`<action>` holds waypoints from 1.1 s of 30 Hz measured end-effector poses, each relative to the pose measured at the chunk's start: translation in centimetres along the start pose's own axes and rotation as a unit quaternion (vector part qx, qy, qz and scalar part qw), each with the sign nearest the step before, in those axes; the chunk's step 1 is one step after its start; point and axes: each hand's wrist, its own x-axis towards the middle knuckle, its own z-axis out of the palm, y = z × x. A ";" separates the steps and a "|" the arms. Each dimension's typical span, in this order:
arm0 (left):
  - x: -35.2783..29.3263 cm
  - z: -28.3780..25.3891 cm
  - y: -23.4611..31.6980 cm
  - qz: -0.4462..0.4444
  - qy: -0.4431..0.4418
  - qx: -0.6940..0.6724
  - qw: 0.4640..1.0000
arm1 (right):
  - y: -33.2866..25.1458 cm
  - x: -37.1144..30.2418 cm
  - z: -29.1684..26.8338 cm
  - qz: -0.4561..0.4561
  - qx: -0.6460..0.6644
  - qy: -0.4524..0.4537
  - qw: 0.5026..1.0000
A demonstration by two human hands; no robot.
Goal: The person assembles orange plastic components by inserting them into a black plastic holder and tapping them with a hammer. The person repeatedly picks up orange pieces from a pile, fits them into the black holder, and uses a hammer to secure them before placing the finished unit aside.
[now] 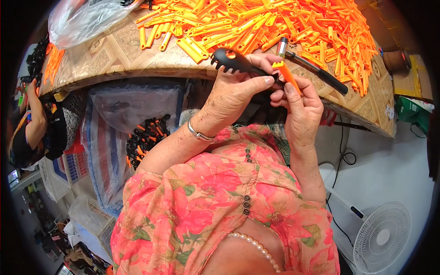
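The black server [227, 58] had a glossy, rounded head with stubby teeth along its lower side and one oval hole, narrowing to a slim stem. The orange handle [288, 79] was bright, smooth and long, with a notched end turned upward. Both were held in the air at the worktop [117, 54]'s near edge, right of that edge's middle. The left hand [236, 89]'s thumb and fingers were clamped on the server's stem; the right hand [301, 106]'s were pinched together on the handle.

There was one server and one handle in the hands, one hammer [316, 68] with a black grip lying near the worktop's right end, and one clear plastic bag [87, 23] toward its left end. The loose orange pieces [275, 27] heaped along the far side overlapped too much to count.

The thumbs and fingers covered the place where stem and handle came close, so whether they touched could not be told. The upper border cut off the heap, and the left forearm hid some of the black and orange parts [149, 137] below the worktop.
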 end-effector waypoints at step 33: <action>-1.3 0.5 -0.1 -0.137 0.129 -0.095 0.977 | 0.0 -0.2 -1.8 -0.259 -0.376 0.015 0.890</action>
